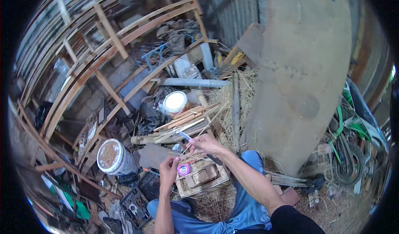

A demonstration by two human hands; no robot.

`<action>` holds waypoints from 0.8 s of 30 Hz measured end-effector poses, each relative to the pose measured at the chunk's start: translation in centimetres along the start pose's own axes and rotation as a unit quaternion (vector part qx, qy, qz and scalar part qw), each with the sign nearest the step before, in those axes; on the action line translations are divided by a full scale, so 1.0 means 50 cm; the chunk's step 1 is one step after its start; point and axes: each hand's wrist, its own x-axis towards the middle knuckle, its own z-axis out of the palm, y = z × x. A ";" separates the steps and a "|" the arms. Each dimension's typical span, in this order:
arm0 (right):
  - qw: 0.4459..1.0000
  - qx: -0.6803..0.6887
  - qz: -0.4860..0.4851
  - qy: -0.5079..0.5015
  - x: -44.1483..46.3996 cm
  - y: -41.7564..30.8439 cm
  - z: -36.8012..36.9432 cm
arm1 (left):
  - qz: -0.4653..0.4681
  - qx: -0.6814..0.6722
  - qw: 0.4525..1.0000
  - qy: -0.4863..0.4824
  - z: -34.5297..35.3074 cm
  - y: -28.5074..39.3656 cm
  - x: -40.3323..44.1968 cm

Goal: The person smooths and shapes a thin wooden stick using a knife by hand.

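In my right hand [203,144] is a knife, its pale blade [184,136] pointing up and to the left. My left hand [169,167] is pinched near the lower end of a thin strip [185,149] that runs up toward the right hand. Just right of the left hand, a round pink object [183,169] lies on a wooden box [203,187] between my knees. A flat piece of wood with a cut-out [201,176] rests on the box too.
Beyond the hands lies a pile of wooden strips [187,121], with a white-lidded bucket [175,102] behind it. A bucket of brown material [111,155] stands at the left. A large board [299,76] leans at the right. Black crates [135,207] sit at lower left.
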 end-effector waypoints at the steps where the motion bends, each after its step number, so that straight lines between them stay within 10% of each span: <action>1: 0.999 0.017 -0.023 -0.018 0.006 0.011 0.014 | -0.010 -0.037 0.999 -0.017 -0.008 -0.019 0.001; 11: 0.992 -0.031 0.080 -0.093 0.047 0.012 0.116 | -0.049 -0.209 0.976 -0.042 -0.068 -0.079 -0.019; 24: 0.993 0.021 0.041 0.107 0.076 -0.092 -0.059 | -0.067 -0.144 0.983 -0.089 -0.174 -0.094 -0.049</action>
